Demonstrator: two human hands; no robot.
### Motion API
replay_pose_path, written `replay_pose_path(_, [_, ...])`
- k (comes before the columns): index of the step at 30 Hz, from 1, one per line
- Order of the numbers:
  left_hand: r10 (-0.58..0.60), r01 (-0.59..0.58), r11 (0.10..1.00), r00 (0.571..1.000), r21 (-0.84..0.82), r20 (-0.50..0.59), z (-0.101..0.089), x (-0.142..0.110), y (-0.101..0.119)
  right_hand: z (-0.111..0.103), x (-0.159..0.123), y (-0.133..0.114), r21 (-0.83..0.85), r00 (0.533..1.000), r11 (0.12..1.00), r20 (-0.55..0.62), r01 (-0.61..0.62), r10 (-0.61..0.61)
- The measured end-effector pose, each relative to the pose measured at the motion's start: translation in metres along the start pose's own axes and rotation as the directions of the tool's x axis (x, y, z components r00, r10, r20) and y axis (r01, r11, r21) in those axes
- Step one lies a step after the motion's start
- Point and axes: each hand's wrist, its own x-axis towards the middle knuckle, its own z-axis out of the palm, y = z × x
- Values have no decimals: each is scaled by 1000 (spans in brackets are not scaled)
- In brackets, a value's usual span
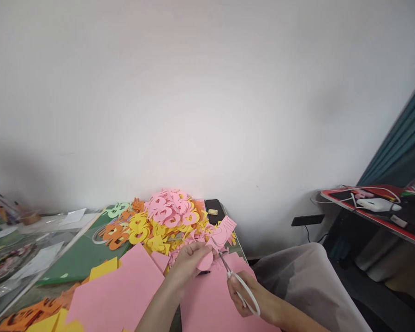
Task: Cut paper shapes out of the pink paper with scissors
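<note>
A person's left hand (190, 265), fingers curled and narrowly closed, pinches a rounded piece of pink craft paper (205, 261) at the fingertips, the paper's curved edge hanging just below them. The right hand (245, 295) closes around the loops of white-handled steel scissors (241, 288), whose blades angle up and touch the pink paper's edge near the left hand; whether they are cutting cannot be told. Beneath both hands lies a flat pink paper sheet (210, 304), with another large pink paper sheet (114, 295) to the left. Just beyond the hands rises a heap of pink paper cut-outs (171, 207) atop yellow paper cut-outs (148, 235), with orange paper cut-outs (114, 235) beside them on a green cutting mat (79, 253). A black smartphone (214, 207) lies behind the heap. The person's grey-trousered knee (304, 276) shows at right, near a red-edged desk (366, 207) bearing a white corded device (376, 205).
</note>
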Motion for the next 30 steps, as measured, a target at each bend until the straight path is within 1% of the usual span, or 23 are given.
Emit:
replay_pose_path(2, [-12, 12, 999, 1000, 51, 0, -1, 1, 1, -1, 1, 1, -2, 1000, 1000, -7, -27, 27])
replay_pose_path(6, [57, -30, 984, 987, 177, -150, -6, 7, -2, -4, 4, 5, -11, 1000, 1000, -6, -28, 28])
replay_pose_path(8, [82, -42, 977, 980, 208, -184, -8, 9, -5, -5, 5, 6, 0, 999, 999, 7, -36, 36])
replay_pose_path(12, [67, -31, 977, 984, 213, -165, -10, 11, -10, -4, 2, 4, -28, 999, 999, 28, -20, 21])
replay_pose_path(15, [13, 14, 984, 989, 178, -150, -9, 11, -12, -2, -1, 0, -69, 1000, 998, 9, 4, -3])
replay_pose_path(17, [-29, 52, 988, 988, 146, -153, -8, 12, -12, 0, -2, -2, -78, 1000, 997, -8, -2, 1])
replay_pose_path(20, [-52, 70, 991, 987, 114, -154, -7, 12, -13, 1, -2, -3, -79, 999, 997, -26, -24, 22])
replay_pose_path(24, [-42, 59, 990, 990, 125, -135, -7, 11, -11, -1, -1, -2, -76, 1000, 997, -11, -5, 5])
replay_pose_path(27, [0, 25, 986, 989, 162, -148, -6, 9, -8, -2, -1, -1, -86, 1000, 996, 13, 23, -22])
replay_pose_path(30, [29, -1, 980, 990, 197, -139, -6, 8, -6, -3, -2, 0, -81, 1000, 997, 17, 12, -11])
